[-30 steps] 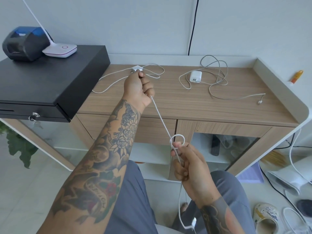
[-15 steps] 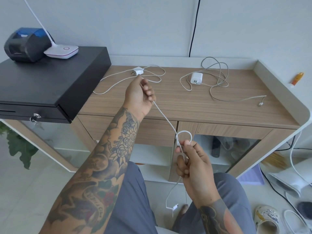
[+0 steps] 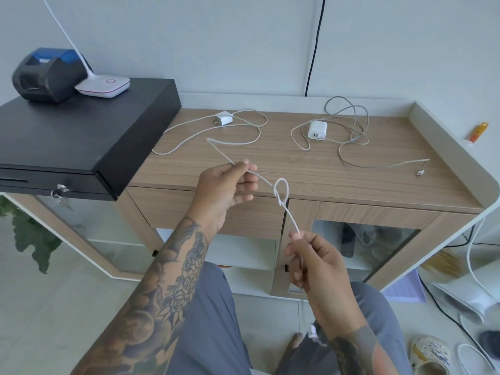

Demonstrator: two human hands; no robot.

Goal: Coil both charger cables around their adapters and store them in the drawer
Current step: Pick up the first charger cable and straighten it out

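Here, left hand (image 3: 227, 185) and right hand (image 3: 316, 263) each pinched on white cable (image 3: 281, 190), drawer (image 3: 205, 209) shut.

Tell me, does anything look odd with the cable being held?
Yes. The white cable has a small twisted loop between the left hand and right hand, which may tighten into a knot.

Pale grey-blue painted wall (image 3: 216, 36) behind, with a thin black cord (image 3: 313, 44) running down it. Wood-grain counter (image 3: 297, 163) with a raised cream rim (image 3: 446, 147) on its right edge; glass-fronted compartments (image 3: 359, 242) below. Light tiled floor (image 3: 54, 307). Green leafy plant (image 3: 29, 234) at left. Even daylight, soft shadows.
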